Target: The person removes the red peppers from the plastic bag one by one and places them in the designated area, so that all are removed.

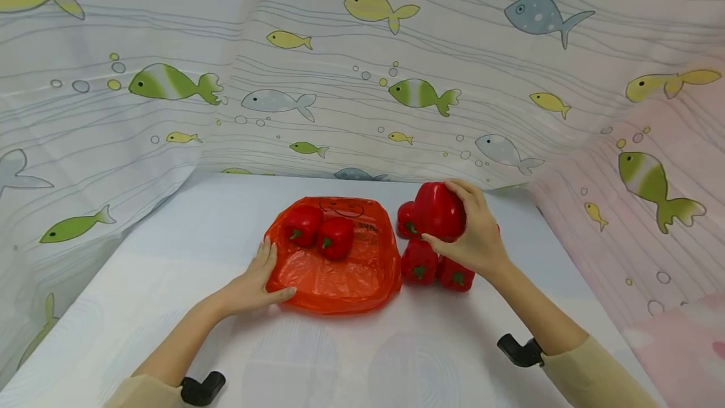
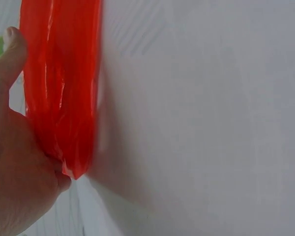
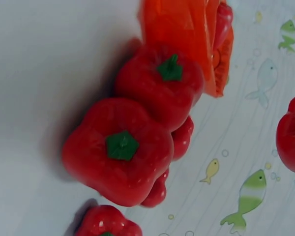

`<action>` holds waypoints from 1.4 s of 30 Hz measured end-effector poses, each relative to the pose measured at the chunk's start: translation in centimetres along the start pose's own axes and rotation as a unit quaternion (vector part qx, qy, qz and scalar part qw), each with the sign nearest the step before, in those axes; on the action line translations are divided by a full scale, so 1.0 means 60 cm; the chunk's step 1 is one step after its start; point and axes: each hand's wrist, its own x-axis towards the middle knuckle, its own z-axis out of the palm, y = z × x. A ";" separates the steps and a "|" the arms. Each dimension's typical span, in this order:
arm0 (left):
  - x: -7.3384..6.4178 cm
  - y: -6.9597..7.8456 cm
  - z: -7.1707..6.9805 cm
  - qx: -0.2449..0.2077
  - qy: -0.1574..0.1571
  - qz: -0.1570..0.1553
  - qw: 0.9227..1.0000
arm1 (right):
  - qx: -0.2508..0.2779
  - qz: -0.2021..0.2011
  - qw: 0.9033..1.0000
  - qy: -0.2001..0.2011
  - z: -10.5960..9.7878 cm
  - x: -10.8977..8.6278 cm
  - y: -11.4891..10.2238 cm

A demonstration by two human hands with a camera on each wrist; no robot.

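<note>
In the head view my right hand (image 1: 476,232) holds a red bell pepper (image 1: 438,211) above a group of other peppers, thumb and fingers spread round it. The right wrist view catches part of this pepper (image 3: 291,135) at its right edge; the hand itself is out of that frame. My left hand (image 1: 253,282) rests against the left side of an open orange-red plastic bag (image 1: 340,282), fingers fairly straight, thumb along the front rim. Two red bell peppers (image 1: 335,238) lie inside the bag, towards its back left. The left wrist view has the bag's side (image 2: 64,88) beside the thumb.
Right of the bag, several red bell peppers (image 1: 419,263) with green stems stand close together on the white table (image 1: 351,357). The nearest one is right at the bag's edge. A fish-patterned curtain (image 1: 340,68) hangs behind the table and along both sides.
</note>
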 end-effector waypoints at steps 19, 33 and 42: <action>0.003 -0.003 -0.002 0.000 0.002 0.008 1.000 | -0.048 0.001 0.998 0.031 -0.049 -0.027 0.033; 0.006 0.000 0.002 -0.007 0.000 0.012 1.000 | -0.074 0.010 0.997 0.031 -0.081 -0.050 0.053; 0.008 -0.005 0.003 -0.008 -0.002 0.007 1.000 | -0.092 0.067 0.993 0.001 -0.093 -0.079 0.080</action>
